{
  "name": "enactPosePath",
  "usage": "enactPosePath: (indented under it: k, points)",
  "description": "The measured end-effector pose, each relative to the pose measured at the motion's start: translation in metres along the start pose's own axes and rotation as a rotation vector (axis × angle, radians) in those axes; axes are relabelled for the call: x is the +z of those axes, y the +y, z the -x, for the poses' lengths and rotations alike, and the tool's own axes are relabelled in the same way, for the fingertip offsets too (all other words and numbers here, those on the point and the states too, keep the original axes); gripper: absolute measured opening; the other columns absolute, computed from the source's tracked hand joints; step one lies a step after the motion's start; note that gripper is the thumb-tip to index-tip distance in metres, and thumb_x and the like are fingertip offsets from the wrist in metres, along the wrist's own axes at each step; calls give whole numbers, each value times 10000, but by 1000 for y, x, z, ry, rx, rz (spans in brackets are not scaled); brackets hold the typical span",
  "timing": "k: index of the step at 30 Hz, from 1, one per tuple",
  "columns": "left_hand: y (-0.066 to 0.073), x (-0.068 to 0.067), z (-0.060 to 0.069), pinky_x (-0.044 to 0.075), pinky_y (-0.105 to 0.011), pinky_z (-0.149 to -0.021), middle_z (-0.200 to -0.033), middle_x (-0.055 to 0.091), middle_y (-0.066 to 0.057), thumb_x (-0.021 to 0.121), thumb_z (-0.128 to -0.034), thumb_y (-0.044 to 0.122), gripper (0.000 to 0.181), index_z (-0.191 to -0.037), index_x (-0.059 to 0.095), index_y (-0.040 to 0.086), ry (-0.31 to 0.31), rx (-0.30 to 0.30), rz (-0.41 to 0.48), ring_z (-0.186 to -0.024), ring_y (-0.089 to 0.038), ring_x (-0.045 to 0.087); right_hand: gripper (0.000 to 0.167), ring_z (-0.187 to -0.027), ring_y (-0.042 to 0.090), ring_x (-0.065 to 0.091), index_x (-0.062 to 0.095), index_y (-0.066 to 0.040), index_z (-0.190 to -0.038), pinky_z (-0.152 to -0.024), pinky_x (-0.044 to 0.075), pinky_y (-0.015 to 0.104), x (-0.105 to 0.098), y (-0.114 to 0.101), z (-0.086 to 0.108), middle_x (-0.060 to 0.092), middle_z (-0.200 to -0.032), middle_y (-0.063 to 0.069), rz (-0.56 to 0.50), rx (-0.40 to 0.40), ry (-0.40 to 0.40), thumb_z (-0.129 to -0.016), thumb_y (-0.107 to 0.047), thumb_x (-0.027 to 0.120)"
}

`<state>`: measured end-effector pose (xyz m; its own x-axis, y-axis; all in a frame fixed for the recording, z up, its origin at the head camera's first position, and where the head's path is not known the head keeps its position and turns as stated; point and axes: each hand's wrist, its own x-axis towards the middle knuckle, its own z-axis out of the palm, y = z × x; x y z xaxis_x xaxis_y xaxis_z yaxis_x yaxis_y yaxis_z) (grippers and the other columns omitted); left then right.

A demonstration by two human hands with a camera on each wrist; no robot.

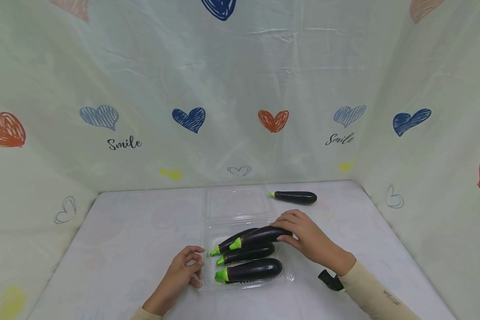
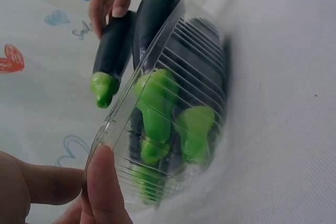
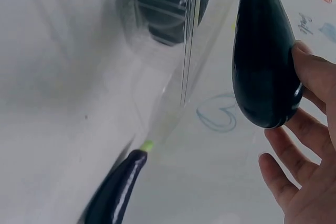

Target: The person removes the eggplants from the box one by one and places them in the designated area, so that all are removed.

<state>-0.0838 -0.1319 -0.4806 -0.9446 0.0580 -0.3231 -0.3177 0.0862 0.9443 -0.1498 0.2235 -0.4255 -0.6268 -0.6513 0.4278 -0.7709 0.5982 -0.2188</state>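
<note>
A clear plastic container (image 1: 246, 285) with its lid laid back holds several eggplants, among them a thick one (image 1: 256, 270) at the front. My right hand (image 1: 310, 238) grips the round end of another eggplant (image 1: 264, 235) above the container; in the right wrist view this eggplant (image 3: 265, 51) is between thumb and fingers. At the container's left edge, my left hand (image 1: 184, 268) pinches the rim, and the left wrist view shows thumb and finger (image 2: 102, 182) on that rim (image 2: 121, 98).
One more eggplant (image 1: 296, 197) lies on the table behind my right hand, right of the open lid (image 1: 238, 202). A black object (image 1: 330, 280) is under my right forearm. Behind the table hangs a sheet with printed hearts.
</note>
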Motion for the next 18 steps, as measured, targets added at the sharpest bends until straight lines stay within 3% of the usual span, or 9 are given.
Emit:
enactPosePath:
  k: [10,18]
  points:
    - [1,2,0,555,-290,-515,-950,590,-70,591,-1004,-26,340,-1330,509,-82,17,-1,-13,-691,-191,581,410,-1143,242,623,757,-119,-1218,-938,556,470,-16,24,16,724,-1181,-4,27,73,87,-828,-82,881]
    - [2,1,1,556,-287,-520,-952,584,-69,593,-1004,-26,346,-1332,502,-89,11,-1,-11,-695,-188,579,425,-1157,284,615,748,-88,-1234,-949,523,475,-27,37,28,725,-1213,53,47,152,110,-829,-44,871]
